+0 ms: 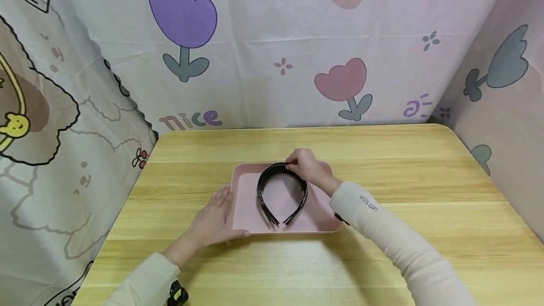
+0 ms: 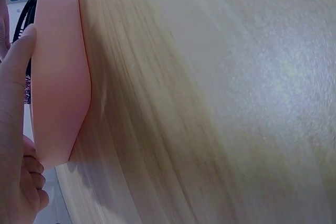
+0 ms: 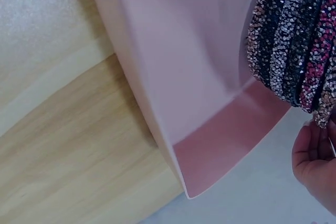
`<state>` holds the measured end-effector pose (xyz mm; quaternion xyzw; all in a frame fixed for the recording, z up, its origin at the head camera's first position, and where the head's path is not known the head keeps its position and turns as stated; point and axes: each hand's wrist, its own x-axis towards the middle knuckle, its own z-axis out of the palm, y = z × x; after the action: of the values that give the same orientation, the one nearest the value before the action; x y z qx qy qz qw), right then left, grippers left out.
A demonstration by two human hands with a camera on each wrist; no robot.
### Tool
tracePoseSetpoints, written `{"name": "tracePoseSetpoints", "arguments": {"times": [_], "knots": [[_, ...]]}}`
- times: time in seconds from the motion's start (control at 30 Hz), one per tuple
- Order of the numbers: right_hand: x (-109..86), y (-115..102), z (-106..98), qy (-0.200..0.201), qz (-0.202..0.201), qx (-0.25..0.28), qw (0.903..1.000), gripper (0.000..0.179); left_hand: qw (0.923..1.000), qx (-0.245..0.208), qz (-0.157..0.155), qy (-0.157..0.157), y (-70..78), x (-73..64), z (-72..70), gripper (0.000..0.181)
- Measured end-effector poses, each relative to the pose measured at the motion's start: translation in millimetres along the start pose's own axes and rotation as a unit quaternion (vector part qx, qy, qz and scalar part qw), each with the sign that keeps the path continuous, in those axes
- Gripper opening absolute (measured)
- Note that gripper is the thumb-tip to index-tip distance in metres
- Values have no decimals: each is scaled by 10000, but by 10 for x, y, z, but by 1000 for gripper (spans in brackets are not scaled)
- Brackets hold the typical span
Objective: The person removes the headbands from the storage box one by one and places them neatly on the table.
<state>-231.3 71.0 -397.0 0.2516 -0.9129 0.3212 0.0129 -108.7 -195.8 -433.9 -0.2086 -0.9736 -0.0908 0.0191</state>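
Observation:
A pink tray point(image 1: 244, 202) lies on the table, with a bundle of several black-banded headbands point(image 1: 261, 197) standing in it, their open ends toward me. Glitter in silver, black, rose and pink covers their outer faces, and small teeth line the inside. My right hand point(image 1: 303, 164) pinches the rearmost glittery headband point(image 3: 329, 85) at the top of its arch, over the tray's far side. At the near left corner, my left hand point(image 1: 214, 221) holds the tray, thumb along the front rim and fingers along the left wall. In the left wrist view those fingers point(image 2: 37, 182) are curled at the corner.
The wooden table point(image 1: 382, 164) extends on all sides of the tray. A printed cloth point(image 1: 263, 22) with flowers and hearts hangs behind the table's far edge, and more cloth hangs at both sides.

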Motion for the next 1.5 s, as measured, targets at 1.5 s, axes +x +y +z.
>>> {"name": "tracePoseSetpoints", "arguments": {"times": [1.5], "knots": [[-213,369,-590,-244,323,159,9991,13,10000,23,-43,6,5,-9,19,117]]}}
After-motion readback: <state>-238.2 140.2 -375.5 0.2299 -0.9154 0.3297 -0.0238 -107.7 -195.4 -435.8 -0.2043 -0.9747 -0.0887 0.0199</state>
